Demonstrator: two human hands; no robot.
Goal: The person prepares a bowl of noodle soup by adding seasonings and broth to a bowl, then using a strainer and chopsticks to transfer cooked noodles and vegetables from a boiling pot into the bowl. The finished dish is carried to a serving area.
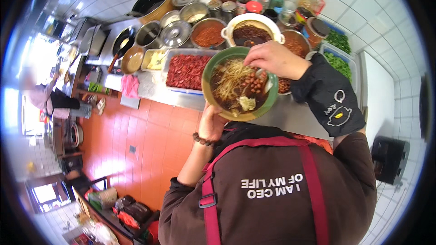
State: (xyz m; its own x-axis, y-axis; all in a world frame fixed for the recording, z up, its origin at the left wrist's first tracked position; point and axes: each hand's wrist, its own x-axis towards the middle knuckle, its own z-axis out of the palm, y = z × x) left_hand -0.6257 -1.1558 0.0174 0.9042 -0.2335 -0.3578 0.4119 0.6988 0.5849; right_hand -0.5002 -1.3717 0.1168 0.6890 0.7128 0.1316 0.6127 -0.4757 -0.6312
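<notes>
My left hand [211, 123] is closed on the lower left side of a green and tan bowl [207, 81], holding it tilted over the counter's front edge. Dark broth, pale noodle-like strands [234, 74], reddish-brown peanuts [255, 83] and a small pale yellow lump [247, 104] lie in the bowl. Above its far right rim, my right hand [275, 59] has its fingers drawn together, pointing down toward the peanuts. Whatever is between those fingertips is hidden. Partly behind the bowl is a tub of more peanuts [284, 85].
A tray of chopped red meat or peppers [187, 70] sits left of the bowl. Behind stand a white pot of dark sauce [251, 32], a red spice bowl [208, 33] and several bottles. Chopped greens [337, 66] fill tubs at right. Another person [56, 95] stands far left.
</notes>
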